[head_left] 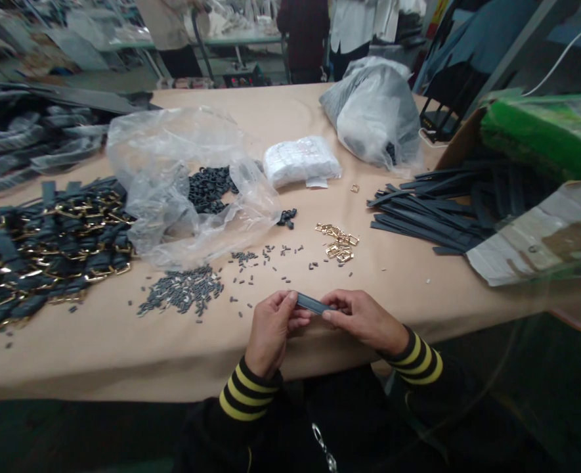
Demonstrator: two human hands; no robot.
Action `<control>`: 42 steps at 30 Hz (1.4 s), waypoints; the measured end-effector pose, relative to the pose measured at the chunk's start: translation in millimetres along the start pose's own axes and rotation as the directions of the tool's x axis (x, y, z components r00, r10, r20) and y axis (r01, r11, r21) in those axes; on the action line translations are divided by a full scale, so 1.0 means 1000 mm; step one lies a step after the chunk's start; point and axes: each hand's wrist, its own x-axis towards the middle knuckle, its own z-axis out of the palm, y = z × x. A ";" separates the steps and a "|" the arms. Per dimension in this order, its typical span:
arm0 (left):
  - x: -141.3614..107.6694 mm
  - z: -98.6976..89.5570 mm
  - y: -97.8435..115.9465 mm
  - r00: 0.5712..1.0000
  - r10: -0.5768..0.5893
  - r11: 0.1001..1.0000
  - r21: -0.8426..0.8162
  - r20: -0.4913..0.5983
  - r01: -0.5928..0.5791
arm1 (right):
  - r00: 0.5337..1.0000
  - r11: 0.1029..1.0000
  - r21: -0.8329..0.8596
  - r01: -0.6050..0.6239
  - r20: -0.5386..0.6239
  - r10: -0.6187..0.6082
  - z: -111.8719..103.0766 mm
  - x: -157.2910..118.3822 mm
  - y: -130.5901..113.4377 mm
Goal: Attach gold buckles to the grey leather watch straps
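Between my two hands stretches a short dark grey strap (pixel 314 304), held just above the table's front edge. My left hand (pixel 275 328) pinches its left end between thumb and fingers. The right end is gripped by my right hand (pixel 362 316), whose fingers hide part of it. Beyond my hands lies a small heap of gold metal buckles (pixel 338 243). To the left of them, small dark pieces (pixel 184 289) are scattered in a pile. Whether anything else is inside the right fingers cannot be seen.
Finished-looking straps with gold buckles (pixel 54 246) heap at left. An open plastic bag (pixel 172 217) holds small black parts (pixel 211 187). A white packet (pixel 300 161) and a full bag (pixel 376 115) stand behind. Long dark strips (pixel 428 210) spill from a box at right. People stand at the back.
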 end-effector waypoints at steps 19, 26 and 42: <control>0.002 -0.001 -0.005 0.972 0.236 0.947 0.218 0.026 -0.235 | 0.990 0.882 0.453 -0.134 0.094 0.102 0.015 0.009 0.003; 0.002 -0.005 -0.008 0.880 0.463 0.752 0.478 0.104 -0.453 | 0.998 0.855 0.514 -0.069 0.035 0.060 0.022 0.008 0.003; 0.006 -0.015 0.003 0.873 0.487 0.717 0.565 0.013 -0.409 | 0.988 0.712 0.687 -0.145 0.056 0.147 0.021 0.012 0.003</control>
